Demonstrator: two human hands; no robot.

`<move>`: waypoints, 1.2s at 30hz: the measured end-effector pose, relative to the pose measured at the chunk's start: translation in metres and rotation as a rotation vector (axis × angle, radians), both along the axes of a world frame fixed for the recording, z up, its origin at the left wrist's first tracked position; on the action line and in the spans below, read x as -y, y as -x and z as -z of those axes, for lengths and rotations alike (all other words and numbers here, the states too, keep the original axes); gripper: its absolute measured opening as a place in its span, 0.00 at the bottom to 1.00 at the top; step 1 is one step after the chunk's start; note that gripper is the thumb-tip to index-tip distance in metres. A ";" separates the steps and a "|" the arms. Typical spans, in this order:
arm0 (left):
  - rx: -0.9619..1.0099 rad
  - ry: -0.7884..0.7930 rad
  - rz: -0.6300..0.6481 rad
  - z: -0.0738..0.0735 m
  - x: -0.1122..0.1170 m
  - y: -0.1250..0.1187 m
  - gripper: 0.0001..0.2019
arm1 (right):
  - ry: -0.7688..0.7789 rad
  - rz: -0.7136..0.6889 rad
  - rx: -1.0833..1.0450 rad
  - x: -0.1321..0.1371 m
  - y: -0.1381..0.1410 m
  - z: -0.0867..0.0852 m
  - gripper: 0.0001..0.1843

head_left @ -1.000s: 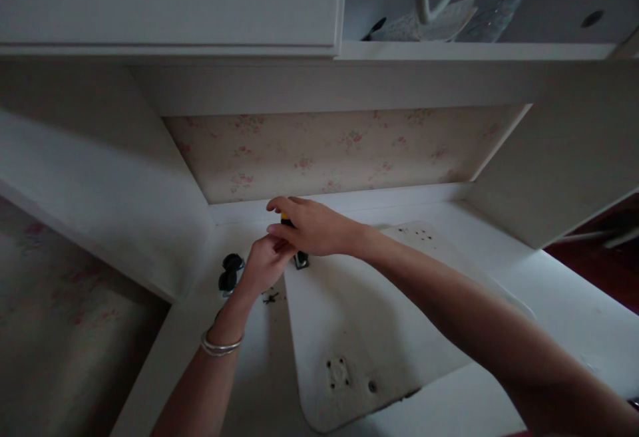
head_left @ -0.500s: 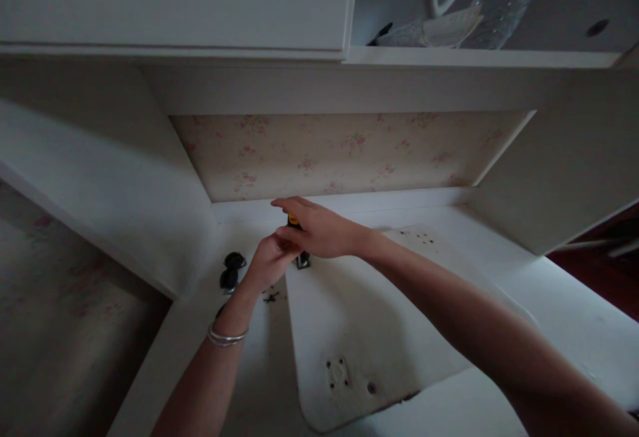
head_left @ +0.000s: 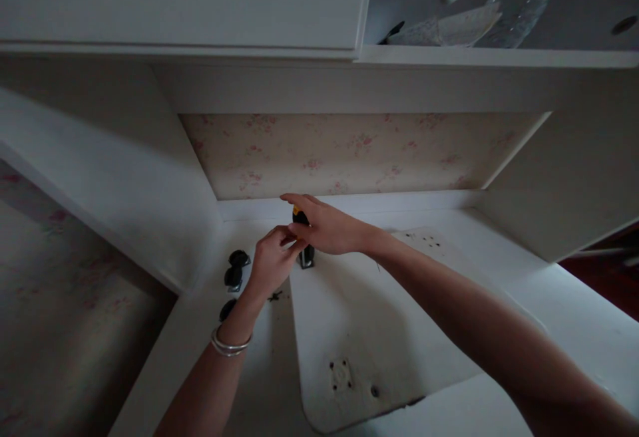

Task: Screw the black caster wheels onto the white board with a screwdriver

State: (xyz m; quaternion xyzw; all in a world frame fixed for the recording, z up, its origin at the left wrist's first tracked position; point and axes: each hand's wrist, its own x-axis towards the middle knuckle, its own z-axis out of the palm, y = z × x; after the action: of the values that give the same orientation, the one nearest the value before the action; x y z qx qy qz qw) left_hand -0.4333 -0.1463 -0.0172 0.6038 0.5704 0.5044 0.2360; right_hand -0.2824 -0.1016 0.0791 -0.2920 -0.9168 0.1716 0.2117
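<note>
A screwdriver with a black and yellow handle [head_left: 300, 216] stands roughly upright over the corner of a white board [head_left: 359, 317]. My right hand [head_left: 332, 225] is closed round the handle from above, its index finger stretched out. Just below, my left hand [head_left: 274, 257] pinches at the lower part of the screwdriver; its fingertips are partly hidden by my right hand. Directly beneath both hands, a black caster [head_left: 307, 259] sits at the board's far left corner. The screwdriver's tip is hidden.
Several loose black casters, one nearest my wrist [head_left: 228, 309], lie left of the board. Small dark screws [head_left: 275, 296] lie beside its edge. Holes and a square mark [head_left: 340, 374] show on the board. Overhead is a white cabinet [head_left: 180, 4]; a side panel [head_left: 124, 177] rises at left.
The view has shifted slightly, so everything sits a little further right. My left fingers have loosened and changed position at the screwdriver, and more of the caster under my hands shows.
</note>
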 end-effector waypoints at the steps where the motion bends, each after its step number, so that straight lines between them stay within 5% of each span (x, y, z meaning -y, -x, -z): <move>1: 0.016 0.006 0.029 -0.001 0.000 0.001 0.08 | 0.012 -0.010 -0.011 -0.001 -0.002 0.000 0.30; 10: 0.205 0.015 0.168 0.008 0.005 0.003 0.12 | -0.038 0.002 -0.031 0.004 -0.005 -0.004 0.20; 17: 0.348 0.171 -0.250 0.062 0.020 0.017 0.19 | 0.118 -0.147 -0.085 -0.004 -0.006 0.001 0.30; 21: 0.391 0.357 -0.225 0.086 0.022 0.017 0.23 | 0.073 -0.129 -0.083 -0.006 -0.007 -0.001 0.23; 27: 0.456 0.495 -0.045 0.084 0.018 0.007 0.18 | -0.106 0.102 -0.053 0.001 -0.003 0.003 0.21; 33: 0.474 0.524 -0.012 0.081 0.013 0.006 0.15 | 0.042 -0.116 -0.158 -0.002 -0.005 0.011 0.28; 36: 0.455 0.523 0.003 0.082 0.008 0.007 0.13 | 0.083 -0.109 -0.175 -0.003 -0.005 0.011 0.24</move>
State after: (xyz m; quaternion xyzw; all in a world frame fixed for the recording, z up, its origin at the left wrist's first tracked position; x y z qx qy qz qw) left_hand -0.4400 -0.1547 -0.0992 0.3959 0.6123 0.4624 0.5045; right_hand -0.2778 -0.0986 0.0680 -0.2341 -0.9015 0.2454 0.2689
